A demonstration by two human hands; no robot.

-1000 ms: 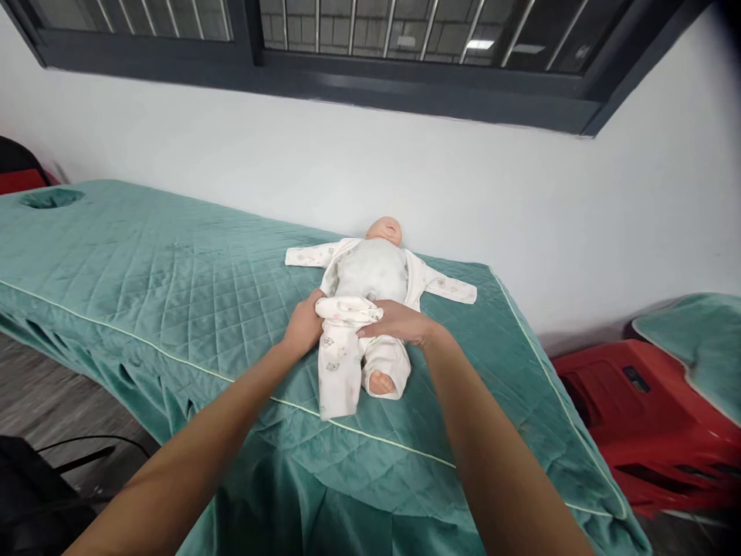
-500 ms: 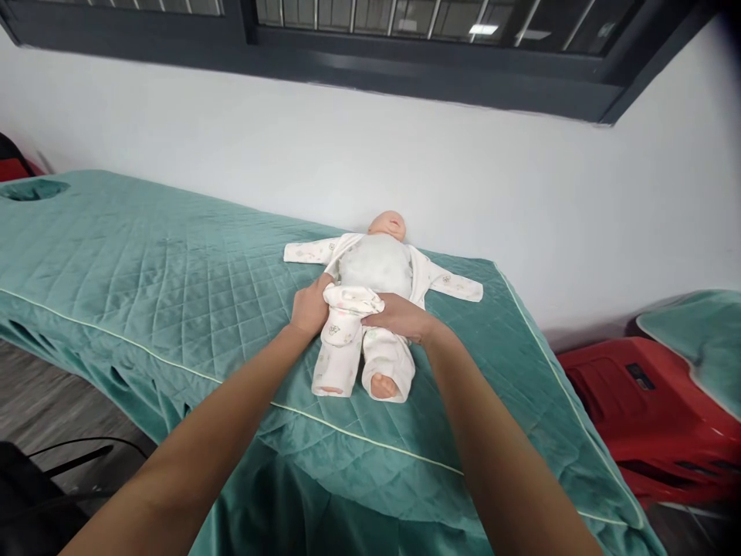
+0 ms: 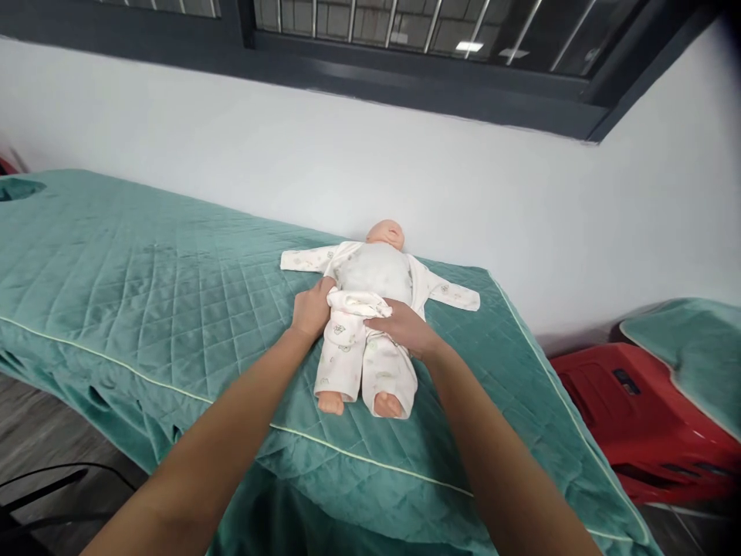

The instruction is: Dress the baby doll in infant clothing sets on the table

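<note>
A baby doll [image 3: 387,233] lies on its back, head toward the wall and feet toward me. Its white printed jacket [image 3: 455,294] is spread open, sleeves stretched to both sides, over a pale torso. White printed pants [image 3: 341,351] cover its legs, with both feet showing at the cuffs. My left hand [image 3: 312,309] is closed on the waistband at the left hip. On the other side, my right hand [image 3: 408,328] grips the waistband near the middle, fingers partly tucked under the bunched fabric.
The doll rests on a bed with a green quilted cover [image 3: 191,309], which has a face hole [image 3: 20,188] at far left. Behind stands a white wall [image 3: 231,147] below a dark-framed window [image 3: 405,73]. Red plastic stools [image 3: 614,401] stand at right, partly under green cloth [image 3: 695,347].
The pants legs have shifted up the doll's legs, so the left foot now shows fully past its cuff. Both hands keep their hold on the waistband. The view has moved slightly.
</note>
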